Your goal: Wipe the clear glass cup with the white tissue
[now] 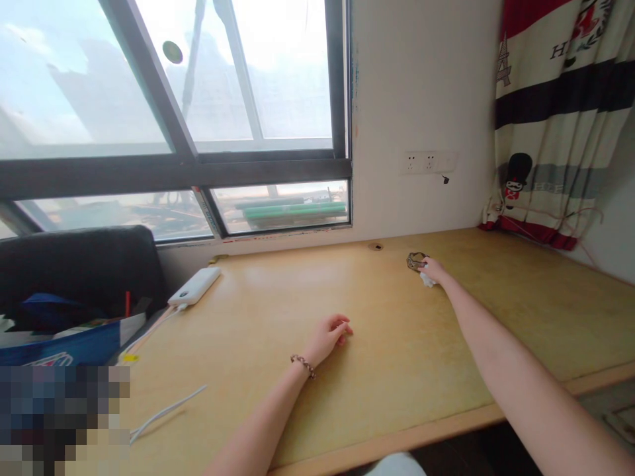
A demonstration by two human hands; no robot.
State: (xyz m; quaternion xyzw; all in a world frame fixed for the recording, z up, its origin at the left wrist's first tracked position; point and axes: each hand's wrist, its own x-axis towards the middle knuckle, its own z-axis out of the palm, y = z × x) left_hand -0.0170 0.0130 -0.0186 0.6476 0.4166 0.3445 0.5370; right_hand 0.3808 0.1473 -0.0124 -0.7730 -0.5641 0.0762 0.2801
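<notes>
On the far right part of the wooden desk (377, 370), my right hand (434, 270) is stretched out with its fingers closed on a crumpled white tissue (427, 280). Its fingertips meet a small dark, faceted, glass-like dish (415, 260) that sits on the desktop; I cannot tell whether they grip it or only touch it. My left hand (331, 336) rests near the middle of the desk, loosely curled with fingers apart, and nothing shows in it. A beaded bracelet (303, 365) circles the left wrist.
A white power bank (194, 287) with a white cable (169, 411) lies at the desk's left edge. Beyond it stand a black chair back (84, 264) and a blue bag (64, 354). Wall, window (268, 158) and printed curtain (560, 145) border the back; a round cable hole (376, 246) pierces the desktop.
</notes>
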